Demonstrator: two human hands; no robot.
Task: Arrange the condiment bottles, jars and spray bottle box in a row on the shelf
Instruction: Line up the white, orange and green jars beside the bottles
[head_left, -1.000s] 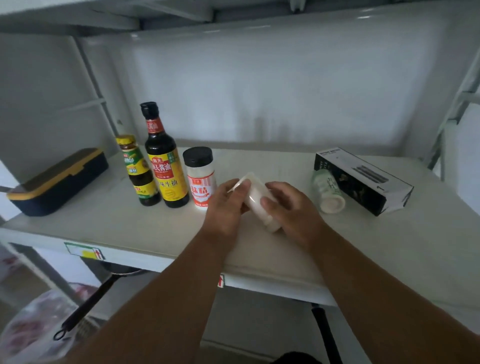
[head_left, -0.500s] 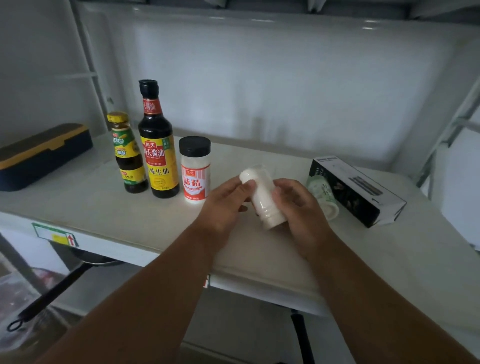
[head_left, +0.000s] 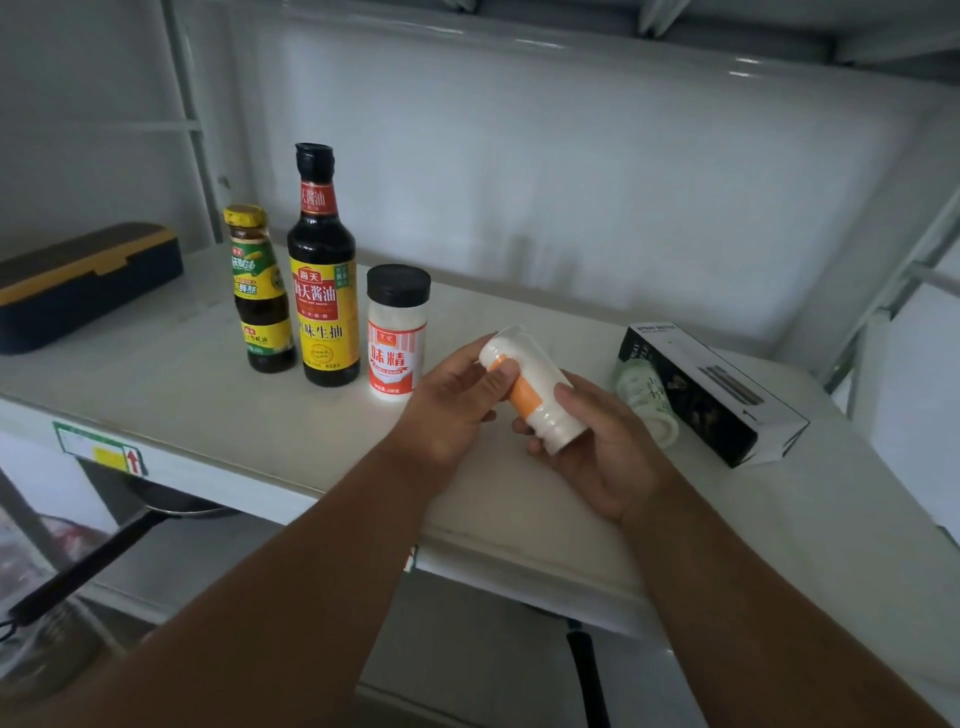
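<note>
Showing an orange label now that was turned away before, the smooth white plastic jar (head_left: 530, 387) tilts above the shelf (head_left: 182, 384), held between both hands: left hand (head_left: 457, 397) fingers pinching its upper end, right hand (head_left: 597, 441) fingers curled round its base.

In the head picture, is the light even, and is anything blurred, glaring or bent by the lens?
Head view: dim, bluish light; small glare streaks on the back panel at upper right; the label of the soy sauce bottle is sharp, while the lying jar beside the spray bottle box looks soft; the wide lens bows the shelf edge and uprights.
</note>
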